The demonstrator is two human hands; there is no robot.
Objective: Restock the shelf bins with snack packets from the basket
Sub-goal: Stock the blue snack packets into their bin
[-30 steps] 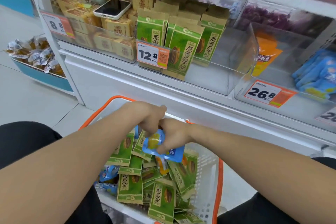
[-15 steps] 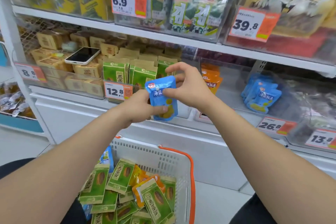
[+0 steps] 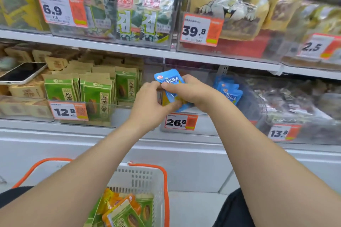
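Note:
Both hands hold a blue snack packet point(image 3: 170, 83) upright in front of the clear shelf bin priced 26.8 point(image 3: 203, 121). My left hand point(image 3: 149, 103) grips its lower left side, and my right hand point(image 3: 186, 91) curls over its right edge. More blue packets point(image 3: 229, 91) stand at the right inside that bin. Below, the white basket with an orange rim point(image 3: 140, 175) holds green and orange packets point(image 3: 125, 210).
Green packets point(image 3: 97, 94) fill the bin priced 12.8 to the left. A phone point(image 3: 22, 73) lies on brown boxes at far left. An upper shelf point(image 3: 129, 46) carries seaweed packs and large bags. A bin of dark packets point(image 3: 295, 101) sits at right.
Both hands lifted the blue packet out of the basket and carried it up and right to the 26.8 bin. The view rose from the basket toward the shelves.

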